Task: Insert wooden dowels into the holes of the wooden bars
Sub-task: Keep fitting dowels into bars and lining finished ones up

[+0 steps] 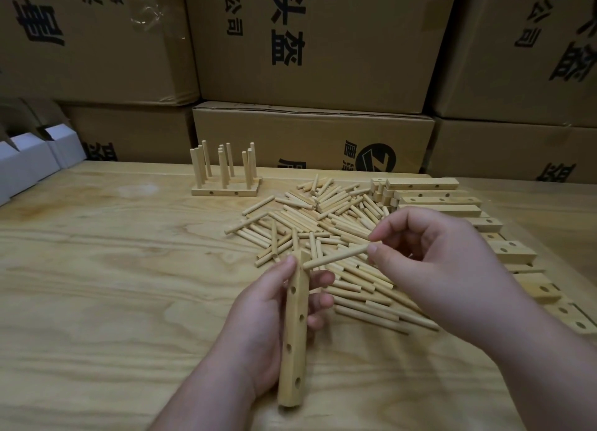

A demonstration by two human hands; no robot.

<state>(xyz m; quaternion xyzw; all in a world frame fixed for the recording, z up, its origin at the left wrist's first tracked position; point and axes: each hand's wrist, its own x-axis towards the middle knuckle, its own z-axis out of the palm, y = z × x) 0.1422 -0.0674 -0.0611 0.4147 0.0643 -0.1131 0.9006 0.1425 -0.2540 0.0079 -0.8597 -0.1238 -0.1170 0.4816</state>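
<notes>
Head view: I see the tabletop (97,269) running bare and wide to the left of my hands, right out to the white boxes (29,162) at its left edge. Cartons (310,43) wall off the far edge. On the right there is little room: a pile of dowels (323,224) spreads across the middle, and a row of bars (433,201) runs down the right side toward the near edge.

My left hand (265,314) comes up from the bottom with the thumb on the left of a bar (294,330) and the fingers curled round its right side, gripping it. The bar points away from me, four holes showing along its top face, its far end just short of the pile.

My right hand (429,256) reaches in from the lower right and pinches one dowel (336,256) by its right end between thumb and forefinger. The dowel lies nearly level, its free end at the bar's far end; I cannot tell whether they touch.

Far left of the pile stands a finished set (226,172), dowels upright in bars.
</notes>
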